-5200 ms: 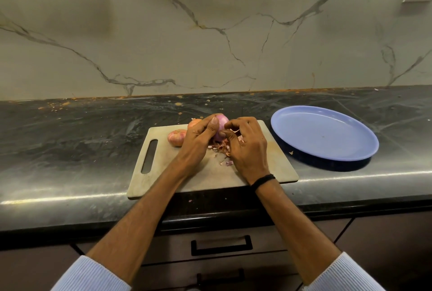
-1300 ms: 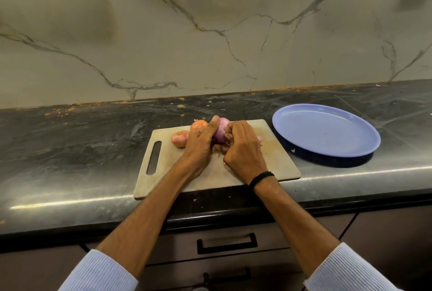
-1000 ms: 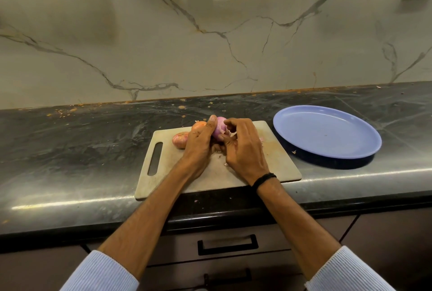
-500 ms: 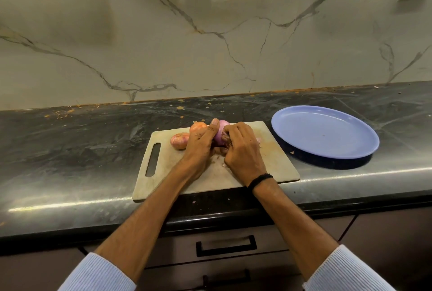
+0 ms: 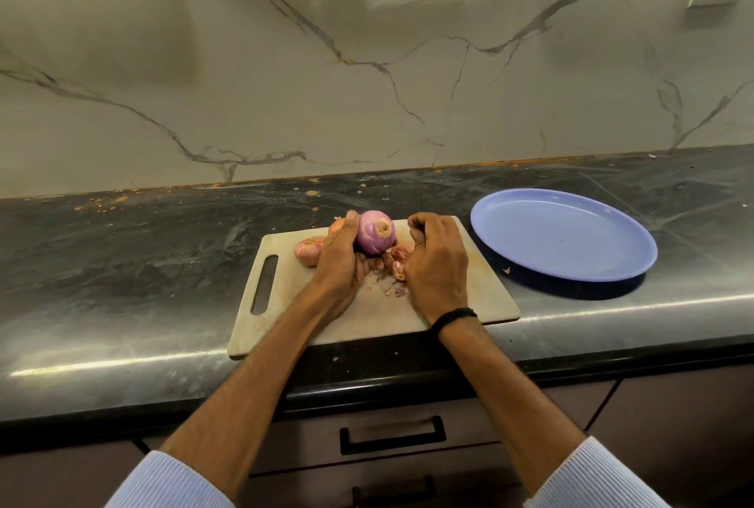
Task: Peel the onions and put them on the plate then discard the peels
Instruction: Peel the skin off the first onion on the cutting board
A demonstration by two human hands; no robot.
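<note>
Cutting board point(image 5: 387, 315) | left grip point(image 5: 342, 258) clasps onion point(image 5: 375, 238) | right grip point(image 5: 438, 262) curled on peel point(image 5: 402, 256)

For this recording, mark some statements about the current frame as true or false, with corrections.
1. The left hand grips a purple onion. True.
2. An onion already lies on the blue plate. False: the plate holds no onion yet.
3. Peel scraps lie on the cutting board. True.
4. The right hand rests on the plate. False: it is over the cutting board, its fingers curled, apparently pinching a peel piece.
</note>
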